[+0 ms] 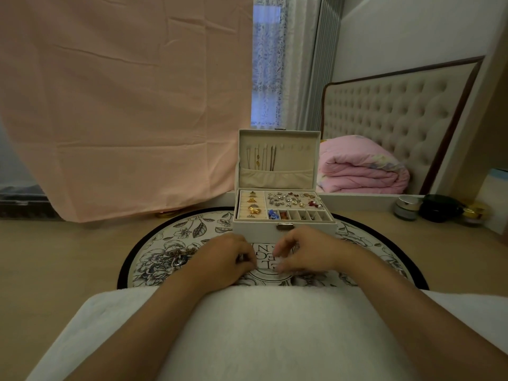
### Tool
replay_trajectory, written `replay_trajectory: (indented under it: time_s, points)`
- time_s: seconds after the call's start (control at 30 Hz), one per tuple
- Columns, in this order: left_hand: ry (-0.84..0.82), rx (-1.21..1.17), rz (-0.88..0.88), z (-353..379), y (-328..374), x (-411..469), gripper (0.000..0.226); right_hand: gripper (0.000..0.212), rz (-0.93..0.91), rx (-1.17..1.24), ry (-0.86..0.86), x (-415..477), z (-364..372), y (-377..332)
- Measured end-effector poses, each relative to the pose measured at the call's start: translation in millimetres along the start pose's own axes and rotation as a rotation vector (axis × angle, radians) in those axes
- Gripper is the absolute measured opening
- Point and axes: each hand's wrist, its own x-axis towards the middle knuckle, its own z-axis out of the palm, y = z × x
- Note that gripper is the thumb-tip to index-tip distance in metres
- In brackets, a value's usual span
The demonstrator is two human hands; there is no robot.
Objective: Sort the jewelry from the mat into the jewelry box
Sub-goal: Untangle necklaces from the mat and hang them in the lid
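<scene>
Tangled silver jewelry (176, 258) lies on the round floral mat (154, 240), left of both hands. The left hand (225, 259) and right hand (305, 251) rest before the open white jewelry box (283, 229), fingers curled; I cannot tell whether they hold anything.

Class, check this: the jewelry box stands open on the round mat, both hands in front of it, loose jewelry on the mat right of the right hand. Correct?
No: the head view shows the loose jewelry on the mat left of the left hand, not right of the right hand. The rest holds.
</scene>
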Motion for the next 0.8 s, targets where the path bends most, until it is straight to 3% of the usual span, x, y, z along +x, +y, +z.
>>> replay_trajectory:
  time_s: [0.1,0.27,0.43,0.53,0.63,0.8]
  points:
    - [0.017,-0.040,-0.002,1,3,0,0.007,0.033,0.003,-0.203,0.013,3,7,-2]
    - [0.026,-0.256,-0.081,0,8,0,0.006,0.009,-0.059,-0.295,0.054,2,7,-5]
    - [0.025,-0.295,-0.140,0,7,0,0.017,0.014,-0.061,0.274,0.187,3,4,2]
    - [0.073,-0.270,-0.168,-3,6,4,0.009,0.019,-0.035,0.351,0.295,5,-2,7]
    - [0.072,-0.242,-0.209,-9,1,7,0.008,0.021,0.015,0.103,0.323,5,-7,16]
    - [-0.064,-0.156,-0.208,-11,-8,4,0.011,0.020,0.230,-0.484,0.172,-2,-12,16]
